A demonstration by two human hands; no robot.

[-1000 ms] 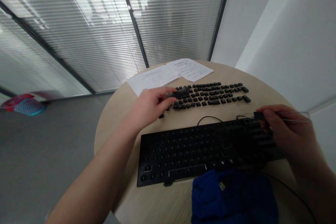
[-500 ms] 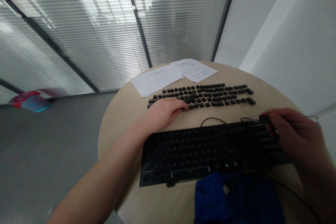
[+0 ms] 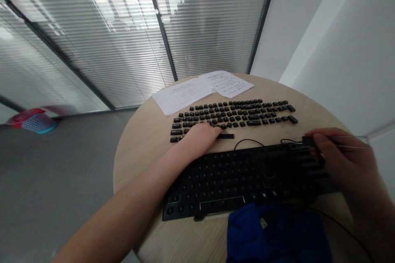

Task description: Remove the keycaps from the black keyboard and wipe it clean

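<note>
In the head view, my left hand point(image 3: 203, 135) is at the near side of several rows of loose black keycaps point(image 3: 253, 123). Its fingers are closed around one end of a long black space bar keycap point(image 3: 227, 136), which lies flat on the table; the fingertips are partly hidden. My right hand point(image 3: 348, 158) grips a wire keycap puller point(image 3: 308, 141) by its black end, with the wire loops pointing right. Beneath and between both hands lies a black keyboard point(image 3: 216, 176) with its keycaps off.
Printed papers point(image 3: 185, 94) lie at the far side of the round wooden table point(image 3: 132, 148). A blue cloth point(image 3: 277, 234) with a USB plug point(image 3: 263, 222) on it sits at the near edge. A red and blue basket point(image 3: 37, 121) stands on the floor at left.
My left hand has come nearer and slightly right, lowering the space bar keycap from a tilted position over the rows to flat on the table. My right hand keeps hold of the puller.
</note>
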